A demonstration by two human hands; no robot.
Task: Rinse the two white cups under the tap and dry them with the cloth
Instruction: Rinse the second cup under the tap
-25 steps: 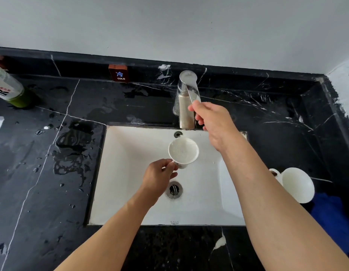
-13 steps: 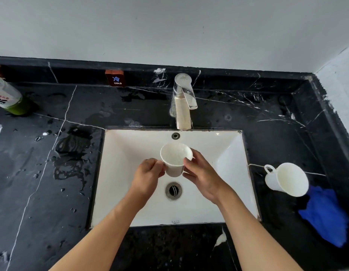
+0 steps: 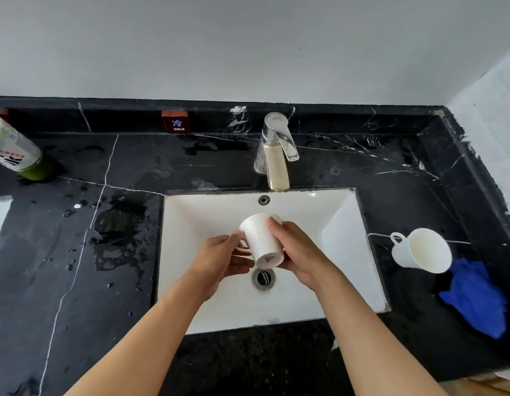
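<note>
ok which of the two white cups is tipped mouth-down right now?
The cup held over the sink, gripped by the left hand and right hand: this held cup shows its base. The other cup lies on the counter beside the blue cloth.

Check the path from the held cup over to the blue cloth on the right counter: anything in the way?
Yes. The second cup stands on the countertop between the sink and the blue cloth, right against the cloth's near edge. The held cup, gripped by the left hand and right hand, must pass over or around it.

held cup (image 3: 262, 241): white, tipped base-up, over sink | second cup (image 3: 422, 250): on side, touching blue cloth (image 3: 476, 301)
</note>
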